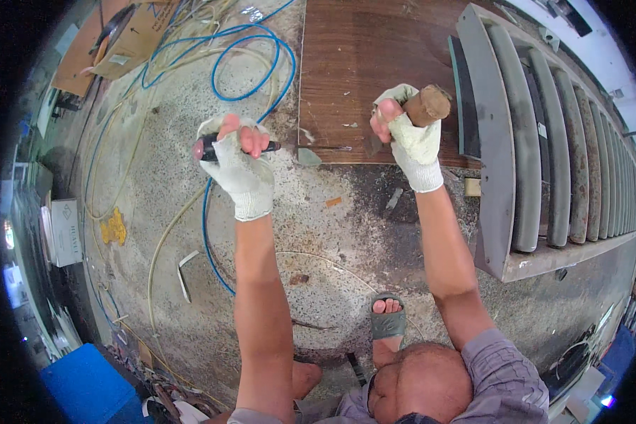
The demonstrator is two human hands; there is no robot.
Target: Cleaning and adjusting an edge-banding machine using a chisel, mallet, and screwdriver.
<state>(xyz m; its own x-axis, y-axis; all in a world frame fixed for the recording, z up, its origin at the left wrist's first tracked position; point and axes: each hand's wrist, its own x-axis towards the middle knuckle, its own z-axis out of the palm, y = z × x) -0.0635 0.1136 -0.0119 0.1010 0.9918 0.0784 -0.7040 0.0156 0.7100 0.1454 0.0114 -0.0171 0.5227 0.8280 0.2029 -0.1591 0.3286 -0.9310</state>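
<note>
My left hand (244, 169), in a white knit glove with bare fingertips, is closed around a slim black-handled tool (210, 150). One end of the tool is rounded and reddish, and a thin dark end sticks out past my fingers; its exact kind I cannot make out. Farther right, my right hand (411, 145), gloved the same way, grips a thick brown cylindrical piece (429, 106) with a rough, worn end. My fingers hide the rest of that piece. Both hands are raised in front of me and apart, the right one in front of a brown wood-grain board (367, 53).
A grey roller frame (519, 141) stands to the right, with a dark flat panel (466, 106) beside it. Blue hose (215, 67) lies coiled on the speckled floor. Leftward are a cardboard box (131, 46), a white box (66, 230) and a blue box (92, 385).
</note>
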